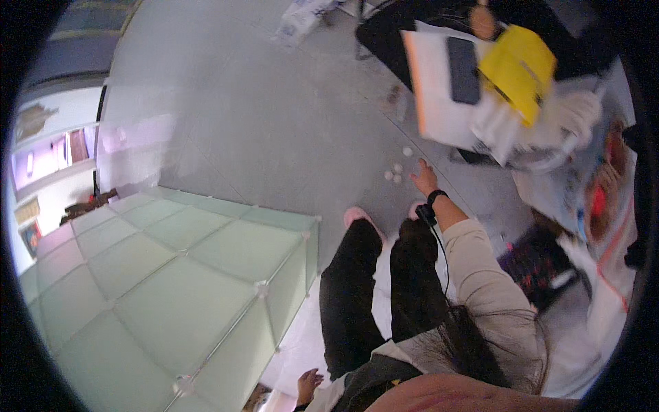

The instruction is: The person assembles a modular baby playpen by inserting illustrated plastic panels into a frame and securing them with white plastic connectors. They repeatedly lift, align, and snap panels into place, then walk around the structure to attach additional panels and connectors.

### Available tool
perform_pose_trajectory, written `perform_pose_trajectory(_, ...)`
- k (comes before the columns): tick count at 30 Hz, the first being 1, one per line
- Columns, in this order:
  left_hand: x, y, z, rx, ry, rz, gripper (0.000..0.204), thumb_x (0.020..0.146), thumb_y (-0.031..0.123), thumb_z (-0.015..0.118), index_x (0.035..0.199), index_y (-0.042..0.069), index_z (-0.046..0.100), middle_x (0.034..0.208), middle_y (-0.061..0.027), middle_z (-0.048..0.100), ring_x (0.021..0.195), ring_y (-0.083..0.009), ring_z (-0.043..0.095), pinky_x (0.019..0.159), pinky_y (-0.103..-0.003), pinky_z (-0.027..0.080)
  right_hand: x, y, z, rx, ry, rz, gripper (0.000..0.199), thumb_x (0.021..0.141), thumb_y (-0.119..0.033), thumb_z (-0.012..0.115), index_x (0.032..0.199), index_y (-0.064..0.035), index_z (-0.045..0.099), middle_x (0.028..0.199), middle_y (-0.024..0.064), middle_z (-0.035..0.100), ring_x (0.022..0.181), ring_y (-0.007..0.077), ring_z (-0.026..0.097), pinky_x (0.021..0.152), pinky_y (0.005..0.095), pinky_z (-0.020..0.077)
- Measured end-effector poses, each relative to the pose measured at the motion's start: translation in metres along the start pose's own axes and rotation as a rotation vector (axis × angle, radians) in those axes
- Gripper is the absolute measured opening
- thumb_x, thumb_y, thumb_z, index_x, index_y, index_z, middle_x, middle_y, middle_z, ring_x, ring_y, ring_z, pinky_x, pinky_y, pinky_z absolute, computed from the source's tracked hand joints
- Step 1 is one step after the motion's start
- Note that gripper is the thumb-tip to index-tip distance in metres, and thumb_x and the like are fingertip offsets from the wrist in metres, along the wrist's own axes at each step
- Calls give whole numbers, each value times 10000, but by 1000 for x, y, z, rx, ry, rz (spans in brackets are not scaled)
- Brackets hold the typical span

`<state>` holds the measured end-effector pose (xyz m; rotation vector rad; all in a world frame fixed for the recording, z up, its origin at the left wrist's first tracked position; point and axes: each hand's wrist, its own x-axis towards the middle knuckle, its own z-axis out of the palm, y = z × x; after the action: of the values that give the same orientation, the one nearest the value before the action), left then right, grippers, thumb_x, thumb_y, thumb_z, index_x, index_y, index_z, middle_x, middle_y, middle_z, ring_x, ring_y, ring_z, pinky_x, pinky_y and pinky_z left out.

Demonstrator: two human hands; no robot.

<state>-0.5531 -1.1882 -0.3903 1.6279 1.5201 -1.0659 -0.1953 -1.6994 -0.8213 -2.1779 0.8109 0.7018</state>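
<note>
My right hand (pixel 425 178) reaches out in front of me at the end of a long light sleeve, fingers apart and nothing seen in them. Close to its fingertips, several small white round things (pixel 397 167) lie clustered on the grey floor, and another white round thing (pixel 408 151) lies a little farther off. A black wristband with a small box (pixel 427 214) and a cable is strapped round that wrist. Low beside my left leg hangs my left hand (pixel 309 386), its fingers loosely bent, slightly apart and holding nothing visible.
A pale green translucent panelled cube unit (pixel 199 275) fills the left. At the upper right, a black seat or table (pixel 388 38) bears papers, a dark phone (pixel 463 71) and a yellow packet (pixel 523 69). Bags and a dark bundle (pixel 539 264) crowd the right.
</note>
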Motion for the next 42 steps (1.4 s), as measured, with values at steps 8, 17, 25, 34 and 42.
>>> perform_pose_trajectory(8,102,47,77,82,73,-24,350,933,244,551,1117,-50,600,866,-102,669,762,-129,605,637,-246,468,160,33,127,-250,224,9,651,791,-259,678,1357,-111,392,1378,258,387,1235,431,414,980,464,407)
perform_pose_trajectory(17,35,166,86,411,83,349,315,925,250,525,1095,13,643,932,-140,692,859,-208,657,776,-313,503,82,16,61,-130,182,-99,286,735,-107,661,1018,-81,628,1103,210,559,1064,397,507,878,473,441)
perform_pose_trajectory(25,-117,275,53,369,24,612,297,902,272,568,1075,51,666,957,-151,685,889,-257,660,805,-335,506,-142,-181,-117,79,-32,-274,363,715,-177,683,1058,-66,643,929,188,647,874,342,620,773,428,492)
perform_pose_trajectory(34,-123,478,-13,151,-103,929,378,901,347,530,1118,56,635,1072,-154,657,1015,-324,609,884,-391,466,-144,-441,-275,546,-432,-393,400,761,-190,736,1092,3,620,837,34,645,683,113,569,599,271,475)
perform_pose_trajectory(42,-116,705,-220,48,233,1018,397,935,301,492,1203,20,573,1142,-173,625,1055,-322,589,891,-392,463,-12,-751,-269,513,-554,-494,298,772,-71,669,1055,-4,603,701,71,600,557,168,585,490,325,493)
